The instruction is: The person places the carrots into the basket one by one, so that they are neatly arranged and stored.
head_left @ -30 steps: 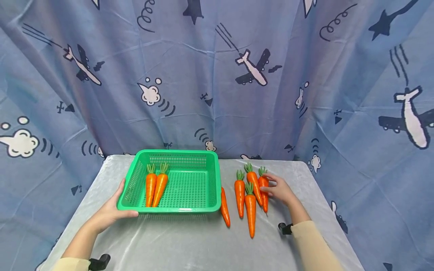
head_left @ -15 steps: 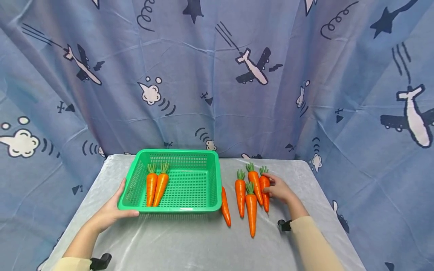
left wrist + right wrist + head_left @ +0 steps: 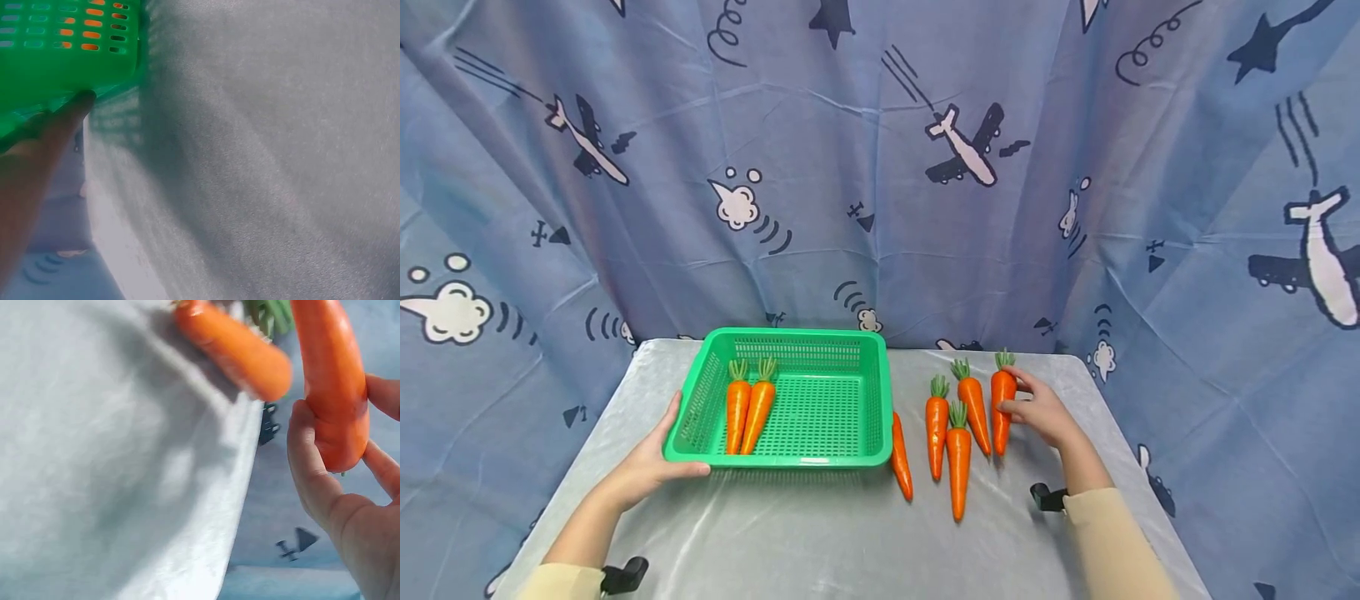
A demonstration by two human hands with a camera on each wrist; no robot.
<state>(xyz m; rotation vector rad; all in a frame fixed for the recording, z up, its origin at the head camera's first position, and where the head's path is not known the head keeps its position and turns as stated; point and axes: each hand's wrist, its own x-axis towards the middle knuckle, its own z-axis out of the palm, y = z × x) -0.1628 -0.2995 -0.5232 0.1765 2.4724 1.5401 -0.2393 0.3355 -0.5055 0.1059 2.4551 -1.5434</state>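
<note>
My left hand [image 3: 643, 467] holds the near left corner of a green plastic basket [image 3: 850, 461], thumb along its front rim and fingers at its left side. Two carrots [image 3: 758, 412] with short green tops lie side by side in the basket's left half. At the right, my right hand [image 3: 1047, 410] pinches a carrot [image 3: 1002, 392] between thumb and fingers near its thick upper end, its tip pointing toward me. The right wrist view shows the thumb and fingers on either side of this carrot [image 3: 334, 381]; another carrot [image 3: 234, 350] lies beyond it.
Right of the basket, a carrot [image 3: 901, 462] lies against its side, its top end hidden. Three more carrots lie between it and my right hand, among them the nearest one [image 3: 958, 471]. A grey cloth [image 3: 820, 542] covers the table; a patterned blue curtain [image 3: 820, 275] hangs behind.
My right hand closes on the rightmost carrot and moves it up and to the right, away from the neighbouring carrot. The left hand and basket stay in place.
</note>
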